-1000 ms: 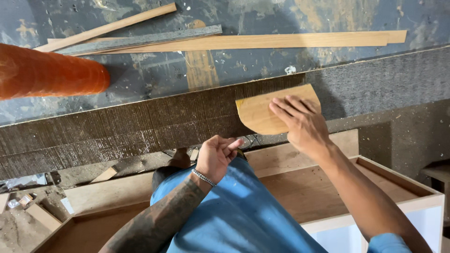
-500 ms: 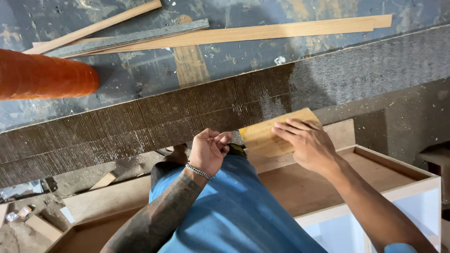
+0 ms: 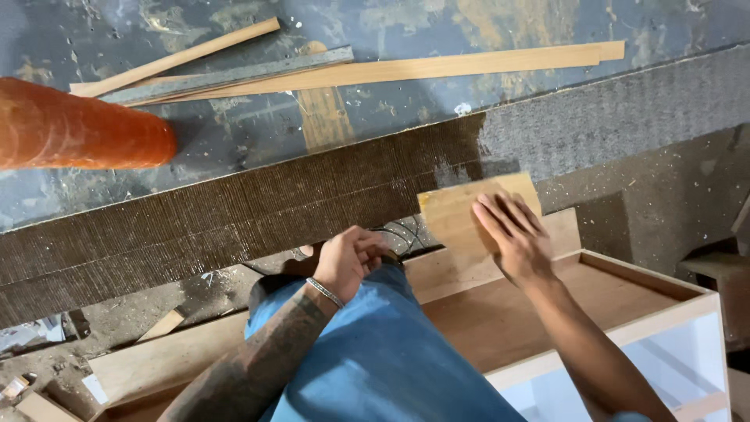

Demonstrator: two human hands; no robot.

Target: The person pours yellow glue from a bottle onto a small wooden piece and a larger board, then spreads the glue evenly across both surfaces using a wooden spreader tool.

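- Head view: we are taking the long dark strip [image 3: 234,211] as our landmark; its long axis is running from lower left to upper right across the bench.
- We are pressing our right hand [image 3: 512,234] flat on the wooden scraper [image 3: 461,215], fingers stretched and close together, palm down, holding the scraper against the strip's near edge at the point where the dark, combed part is giving way to the grey, uncoated part.
- The scraper is lying under and just beyond the right fingers, its far edge reaching onto the strip, its near part hanging off the strip's near edge over the open box [image 3: 594,312].
- Our left hand [image 3: 351,258] is curling loosely just below the strip's near edge, left of the scraper, fingers bent inward; we cannot tell whether it is holding anything.
- The right hand is the nearer one to the scraper; the left is near but apart.
- Beyond the strip's far edge, thin wood slats [image 3: 375,69] are lying roughly along its axis, and an orange roll [image 3: 78,129] is sitting towards its left end.
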